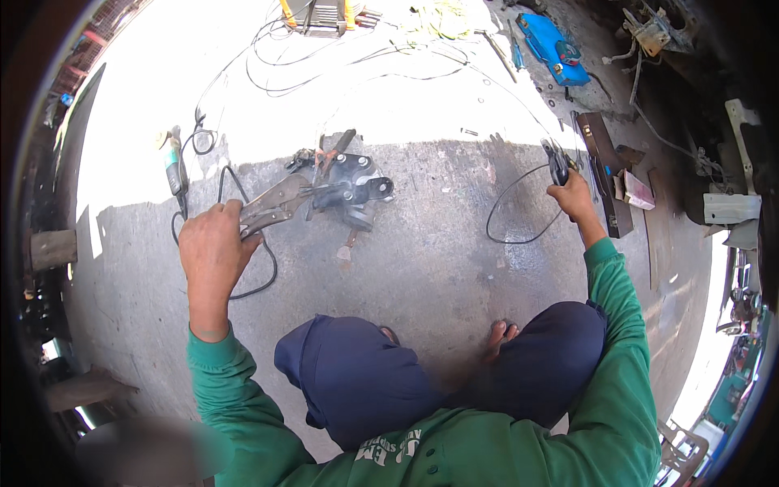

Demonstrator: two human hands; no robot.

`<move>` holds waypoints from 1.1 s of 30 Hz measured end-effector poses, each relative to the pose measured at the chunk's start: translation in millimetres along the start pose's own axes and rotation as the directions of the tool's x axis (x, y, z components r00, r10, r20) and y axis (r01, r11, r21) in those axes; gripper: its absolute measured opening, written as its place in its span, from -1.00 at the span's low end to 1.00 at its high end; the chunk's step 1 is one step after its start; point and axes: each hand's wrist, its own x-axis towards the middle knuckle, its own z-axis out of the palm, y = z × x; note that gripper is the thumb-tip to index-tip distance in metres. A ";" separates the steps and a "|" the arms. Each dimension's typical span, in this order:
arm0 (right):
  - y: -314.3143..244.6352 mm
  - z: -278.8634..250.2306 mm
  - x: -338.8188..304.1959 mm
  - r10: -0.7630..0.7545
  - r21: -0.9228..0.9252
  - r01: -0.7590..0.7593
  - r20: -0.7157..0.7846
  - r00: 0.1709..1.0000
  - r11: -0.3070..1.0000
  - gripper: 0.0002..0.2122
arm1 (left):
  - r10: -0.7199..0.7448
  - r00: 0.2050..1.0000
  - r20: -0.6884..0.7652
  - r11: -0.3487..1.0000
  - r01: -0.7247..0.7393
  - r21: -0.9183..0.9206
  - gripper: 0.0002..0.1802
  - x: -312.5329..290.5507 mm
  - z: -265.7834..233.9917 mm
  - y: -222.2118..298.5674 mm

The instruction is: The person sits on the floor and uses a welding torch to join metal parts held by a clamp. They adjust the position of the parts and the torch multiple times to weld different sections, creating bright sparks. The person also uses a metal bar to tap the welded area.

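Observation:
My left hand [213, 243] is wrapped round the handles of large locking pliers [277, 203]. Their jaws reach to a dark metal assembly with bolt heads [349, 185], which lies on the concrete floor; the exact grip point is hard to make out. A rust-coloured piece [326, 159] sits against its far side. On the right, my right hand [574, 200] grips a black-handled welding clamp [558, 165], its metal jaws pointing away from me. A thin black cable [489, 213] loops on the floor beside it.
An angle grinder [173, 169] with its cord lies left of the pliers. Beyond my right hand are a long brown case [604, 174], a small pink box [638, 191] and a blue case [552, 49]. Cables [312, 81] cross the sunlit floor toward an orange-and-grey machine [318, 16].

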 end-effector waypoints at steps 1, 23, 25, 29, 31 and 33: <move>3.3 3.7 4.5 0.031 0.051 -0.032 0.029 0.999 0.998 -0.53 | -0.011 1.000 0.019 1.000 0.011 -0.006 -0.52 0.9 -1.2 0.5; 88.4 -9.7 -51.0 0.253 -0.114 -0.236 0.172 0.952 0.965 -0.17 | -0.016 0.994 0.112 0.977 0.039 -0.208 -0.40 15.0 7.2 -15.5; 78.7 32.3 -37.9 0.309 -0.064 -0.304 0.108 0.945 0.951 -0.31 | -0.049 0.987 0.151 0.975 0.080 -0.209 -0.38 19.7 6.2 -12.7; 26.3 29.4 64.9 0.049 -0.137 -0.037 0.083 0.995 0.990 -0.61 | -0.117 0.968 0.224 0.970 0.159 -0.183 -0.34 22.0 -3.4 -7.7; -20.8 10.8 150.2 -0.108 0.075 0.107 0.012 0.994 0.991 -0.75 | -0.142 0.961 0.237 0.968 0.185 -0.169 -0.33 25.3 -6.1 -7.0; -60.8 17.6 241.6 -0.290 0.050 0.291 -0.027 0.957 0.956 -0.75 | -0.196 0.933 0.301 0.961 0.244 -0.131 -0.32 22.4 -11.5 -5.6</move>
